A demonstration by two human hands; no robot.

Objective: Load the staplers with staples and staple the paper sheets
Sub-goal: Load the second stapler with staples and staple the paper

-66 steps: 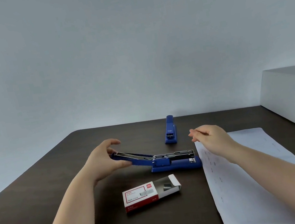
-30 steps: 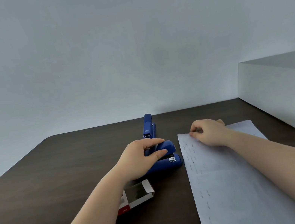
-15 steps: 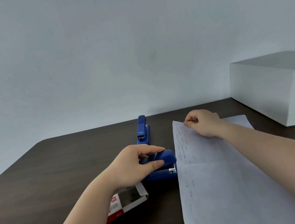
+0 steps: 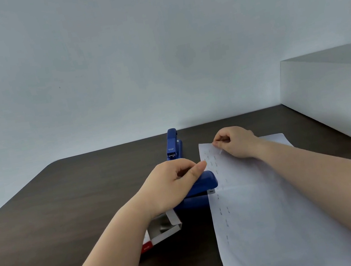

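I judge the task well into its stapling stage. The paper sheets point(image 4: 266, 215) lie on the dark worktop point(image 4: 68, 222), stretching from the near right edge toward the far middle, and their left margin already carries two rough columns of small dark marks that look like driven staples. How many more are wanted I cannot tell.

The near stapler point(image 4: 203, 189), blue and closed, sits just left of the sheets with its nose over their left edge, the paper slipped into its mouth; I take it as loaded and in use. My left hand point(image 4: 169, 185) is wrapped over its top arm, fingers curled and thumb stretched toward the nose, gripping it ready to press. My right hand point(image 4: 234, 142) pinches the far left corner of the sheets between thumb and forefinger and holds it slightly raised off the worktop.

The second stapler point(image 4: 173, 143), also blue, lies closed farther back, pointing toward me, touched by neither hand. Whether it has been loaded I cannot tell, so that may remain to be done.

The staple box point(image 4: 161, 231), red and white, lies open beside my left wrist, with a grey strip of staples visible inside.
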